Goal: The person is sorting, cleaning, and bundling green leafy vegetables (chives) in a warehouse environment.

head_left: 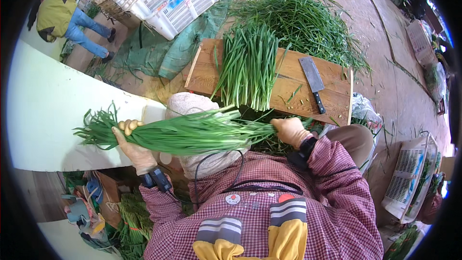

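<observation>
A long bundle of garlic chives (192, 132) lies sideways across my lap, its loose leafy tips at the left. My left hand (133, 149), in a pale glove, is closed round the bundle near those tips. At the other end my right hand (291, 132), gloved too, pinches thin green strands of it. Beyond my knees stands a wooden board (293, 74) bearing a thick row of chives (248, 67), pale stem ends toward me. A cleaver (313, 74) with a black handle lies on the board's right part.
Behind the board spreads a heap of loose green leaves (298, 24). White plastic crates (180, 7) stand on green sheeting (163, 58) at the far left, near another person (72, 19). A white wall (67, 110) borders my left side. Another crate (404, 183) sits at the right.
</observation>
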A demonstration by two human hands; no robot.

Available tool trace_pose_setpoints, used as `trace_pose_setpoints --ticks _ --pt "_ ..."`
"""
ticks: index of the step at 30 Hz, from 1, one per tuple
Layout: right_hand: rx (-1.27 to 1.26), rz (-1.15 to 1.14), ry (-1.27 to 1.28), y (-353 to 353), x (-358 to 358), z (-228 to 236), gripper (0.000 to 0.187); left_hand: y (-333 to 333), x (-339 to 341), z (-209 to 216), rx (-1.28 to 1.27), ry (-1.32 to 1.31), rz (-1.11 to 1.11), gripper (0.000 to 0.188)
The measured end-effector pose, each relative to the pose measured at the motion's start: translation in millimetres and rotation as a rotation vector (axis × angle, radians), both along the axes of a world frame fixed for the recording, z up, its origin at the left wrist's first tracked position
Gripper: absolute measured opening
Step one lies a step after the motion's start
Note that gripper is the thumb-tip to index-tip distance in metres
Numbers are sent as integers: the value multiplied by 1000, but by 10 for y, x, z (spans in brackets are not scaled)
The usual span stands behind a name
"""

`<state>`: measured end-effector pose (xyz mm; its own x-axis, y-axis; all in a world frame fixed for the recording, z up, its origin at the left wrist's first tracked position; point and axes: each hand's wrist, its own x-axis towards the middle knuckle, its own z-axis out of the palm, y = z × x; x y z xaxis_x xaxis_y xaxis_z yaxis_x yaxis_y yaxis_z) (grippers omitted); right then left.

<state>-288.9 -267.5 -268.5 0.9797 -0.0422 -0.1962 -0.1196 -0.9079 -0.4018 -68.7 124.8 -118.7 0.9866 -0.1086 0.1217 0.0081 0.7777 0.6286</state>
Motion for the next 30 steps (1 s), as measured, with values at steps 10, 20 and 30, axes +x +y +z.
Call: trace_pose_setpoints --ticks 10,20,30 --pt "69 -57 135 -231 107 361 72 375 145 -442 -106 -40 47 17" --pt "1213 -228 431 724 768 634 86 259 113 -531 -167 -138 -20 14" --pt "-4 -2 286 400 573 126 33 305 120 -586 -250 -161 19 13"
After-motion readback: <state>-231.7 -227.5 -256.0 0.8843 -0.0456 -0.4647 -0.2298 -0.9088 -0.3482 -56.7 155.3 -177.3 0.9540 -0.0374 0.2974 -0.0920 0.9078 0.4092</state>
